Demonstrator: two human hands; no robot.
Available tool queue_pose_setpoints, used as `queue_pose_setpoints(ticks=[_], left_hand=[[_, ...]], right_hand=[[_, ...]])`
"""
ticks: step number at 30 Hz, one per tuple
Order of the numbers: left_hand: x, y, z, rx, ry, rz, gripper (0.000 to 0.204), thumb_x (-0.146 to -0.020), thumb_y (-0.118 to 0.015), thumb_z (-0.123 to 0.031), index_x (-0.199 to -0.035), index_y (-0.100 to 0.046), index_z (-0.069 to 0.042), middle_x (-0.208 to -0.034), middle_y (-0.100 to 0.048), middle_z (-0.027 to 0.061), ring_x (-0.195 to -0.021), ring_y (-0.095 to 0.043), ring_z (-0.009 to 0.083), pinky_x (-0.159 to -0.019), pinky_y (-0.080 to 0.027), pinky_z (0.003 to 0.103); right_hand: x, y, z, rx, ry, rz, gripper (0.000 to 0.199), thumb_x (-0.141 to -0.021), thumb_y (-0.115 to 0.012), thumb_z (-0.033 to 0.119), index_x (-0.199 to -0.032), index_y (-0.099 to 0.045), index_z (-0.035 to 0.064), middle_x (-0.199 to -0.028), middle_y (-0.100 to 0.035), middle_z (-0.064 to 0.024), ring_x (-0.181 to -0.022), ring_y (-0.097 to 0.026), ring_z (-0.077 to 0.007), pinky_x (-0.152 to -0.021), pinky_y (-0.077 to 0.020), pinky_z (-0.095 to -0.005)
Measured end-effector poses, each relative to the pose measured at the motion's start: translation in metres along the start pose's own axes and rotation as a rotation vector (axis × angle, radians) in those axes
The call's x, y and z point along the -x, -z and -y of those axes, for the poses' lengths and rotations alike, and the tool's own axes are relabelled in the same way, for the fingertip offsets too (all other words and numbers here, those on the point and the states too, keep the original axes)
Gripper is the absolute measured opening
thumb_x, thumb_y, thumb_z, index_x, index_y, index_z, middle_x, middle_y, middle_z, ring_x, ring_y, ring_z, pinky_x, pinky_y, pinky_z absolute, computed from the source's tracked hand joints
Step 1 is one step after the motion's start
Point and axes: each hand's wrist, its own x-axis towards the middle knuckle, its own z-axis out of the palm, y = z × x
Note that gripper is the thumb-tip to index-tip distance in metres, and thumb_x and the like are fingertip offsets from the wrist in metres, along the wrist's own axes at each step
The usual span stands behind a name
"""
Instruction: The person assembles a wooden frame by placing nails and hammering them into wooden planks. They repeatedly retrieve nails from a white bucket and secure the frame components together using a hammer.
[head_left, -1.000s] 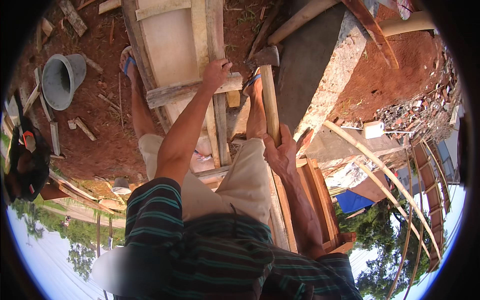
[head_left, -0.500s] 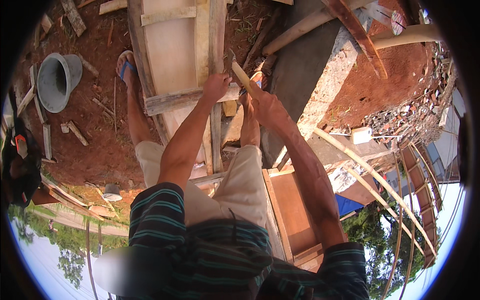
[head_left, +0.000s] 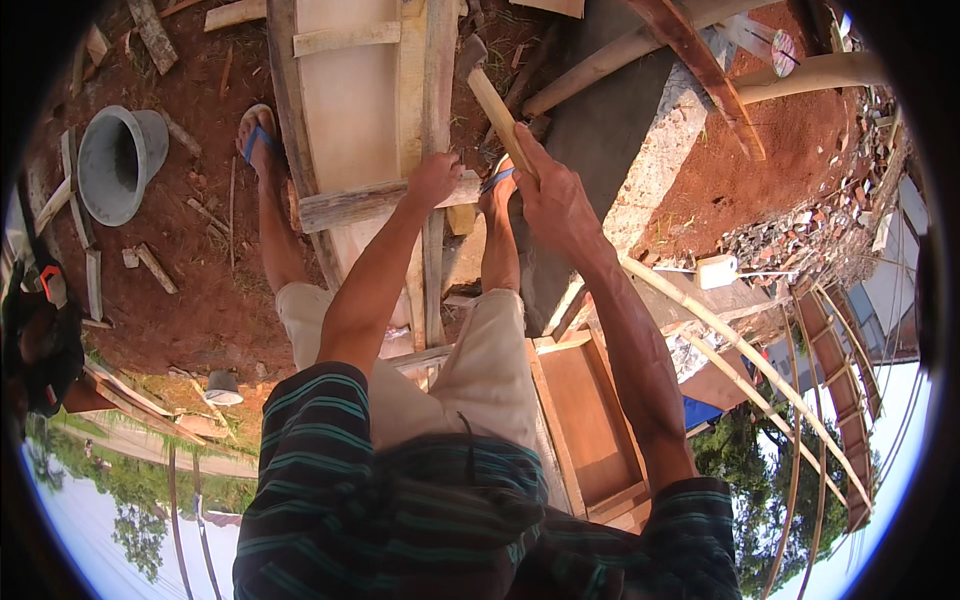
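Note:
My right hand (head_left: 553,200) is wrapped round the wooden handle of a hammer (head_left: 497,112). The hammer's dark metal head is raised up and to the left of the hand, past the frame's right rail. My left hand (head_left: 434,181) is closed at the right end of a rough wooden crosspiece (head_left: 345,207), its fingertips pinched together. Whatever is between those fingers is too small to make out. The crosspiece lies across a long wooden panel frame (head_left: 350,110) with a pale plywood face and side rails. My feet stand on either side of this frame.
A grey bucket (head_left: 122,165) lies tipped at the left on red soil among wood scraps. At the right runs a concrete ledge (head_left: 655,150), with a reddish plank (head_left: 705,85) and poles above it. Another wooden form (head_left: 600,430) is beside my right leg. Broken bricks (head_left: 790,235) lie farther right.
My right hand has moved slightly right, and the hammer's head has swung up, away from my left hand. My left hand remains at the crosspiece's right end.

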Motion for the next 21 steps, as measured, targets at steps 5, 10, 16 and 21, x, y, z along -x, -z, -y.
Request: queue_pose_setpoints(ticks=[5, 10, 16, 21], left_hand=[[0.045, 0.05, -0.003, -0.047, 0.081, -0.169, 0.036, -0.09, -0.063, -0.025, -0.122, -0.065, -0.008, -0.113, -0.068, 0.0173, -0.106, -0.063, 0.0371, -0.091, -0.05, 0.044], [0.092, 0.064, 0.022, -0.174, 0.131, -0.13, 0.042, -0.091, -0.063, -0.025, -0.131, -0.057, -0.01, -0.122, -0.064, 0.0149, -0.108, -0.063, 0.0353, -0.09, -0.051, 0.048], [0.121, 0.068, 0.041, -0.257, 0.224, -0.17, 0.05, -0.091, -0.064, -0.023, -0.137, -0.05, -0.011, -0.144, -0.05, 0.0056, -0.115, -0.06, 0.0339, -0.093, -0.051, 0.047], [0.105, 0.083, 0.053, -0.269, 0.247, -0.146, 0.046, -0.09, -0.064, -0.021, -0.133, -0.052, -0.011, -0.142, -0.051, 0.0045, -0.115, -0.06, 0.0339, -0.092, -0.052, 0.047]], right_hand=[[-0.015, 0.04, 0.059, -0.257, 0.166, -0.537, 0.062, -0.095, -0.05, 0.005, -0.153, -0.029, 0.0112, -0.09, -0.068, -0.026, -0.083, -0.068, -0.0397, -0.07, -0.0513, -0.0439], [-0.006, -0.06, -0.059, 0.34, 0.027, 0.07, 0.057, -0.097, -0.048, 0.009, -0.152, -0.033, 0.0104, -0.084, -0.066, -0.0238, -0.066, -0.065, -0.0243, -0.059, -0.0529, -0.0378], [-0.015, 0.015, 0.025, -0.158, -0.047, 0.015, 0.054, -0.099, -0.05, 0.013, -0.152, -0.035, 0.0102, -0.07, -0.057, -0.007, -0.047, -0.053, -0.0121, -0.042, -0.0465, -0.0321], [-0.048, 0.046, 0.053, -0.421, 0.082, -0.682, 0.058, -0.102, -0.045, 0.013, -0.155, -0.023, 0.0099, -0.066, -0.051, -0.0022, -0.043, -0.047, -0.008, -0.037, -0.0416, -0.0254]])
